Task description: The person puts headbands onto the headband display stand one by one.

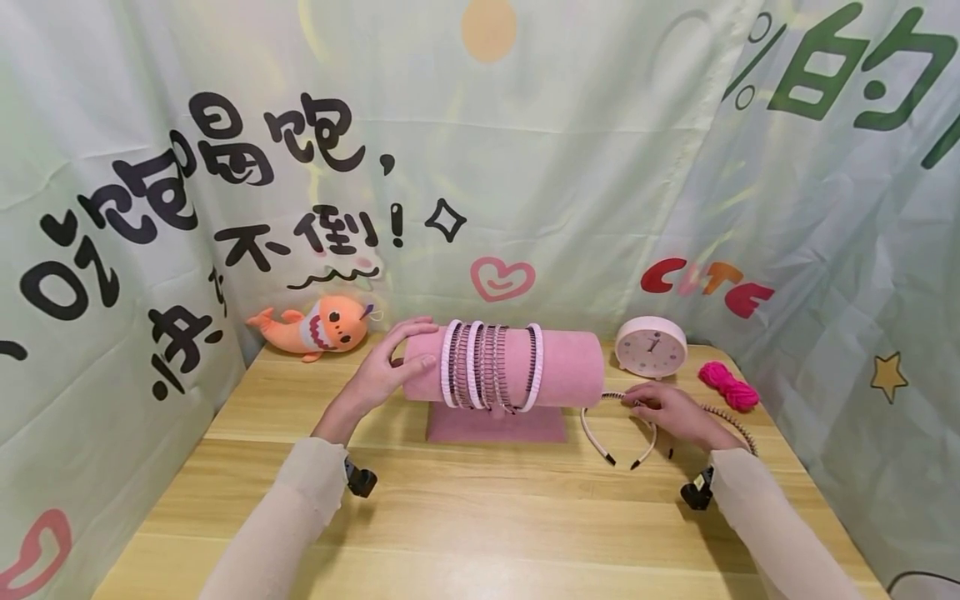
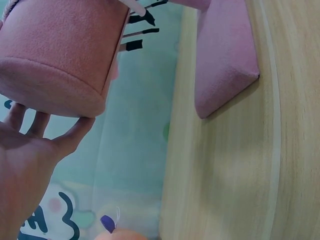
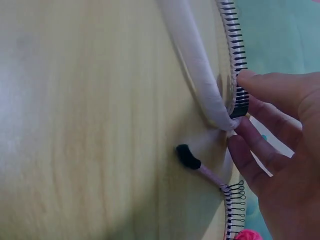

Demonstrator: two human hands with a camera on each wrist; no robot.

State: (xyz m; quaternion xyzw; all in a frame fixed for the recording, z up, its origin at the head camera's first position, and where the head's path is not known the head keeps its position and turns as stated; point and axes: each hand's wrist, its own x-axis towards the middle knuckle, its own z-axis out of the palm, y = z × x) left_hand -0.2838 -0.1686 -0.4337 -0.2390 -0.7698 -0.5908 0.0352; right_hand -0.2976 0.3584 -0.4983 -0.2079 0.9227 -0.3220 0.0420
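Observation:
My left hand point(image 1: 386, 367) holds the left end of a pink plush roll-shaped headband stand point(image 1: 566, 367), its thumb in front and fingertips against the round end in the left wrist view. Several white and toothed headbands point(image 1: 474, 367) hang around the roll. To the right of the stand, my right hand point(image 1: 671, 408) pinches a white headband point(image 3: 197, 70) near the table; its legs point toward me, with dark tips. In the right wrist view the thumb lies on a row of black teeth point(image 3: 237, 45). Another toothed headband point(image 1: 735, 421) lies beside and partly behind this hand.
A round white clock point(image 1: 651, 346) stands behind the right hand, with a bundle of pink yarn point(image 1: 727, 386) to its right. An orange shark plush point(image 1: 318, 327) sits at the back left. Printed cloth point(image 1: 570, 167) hangs around the wooden table point(image 1: 480, 525).

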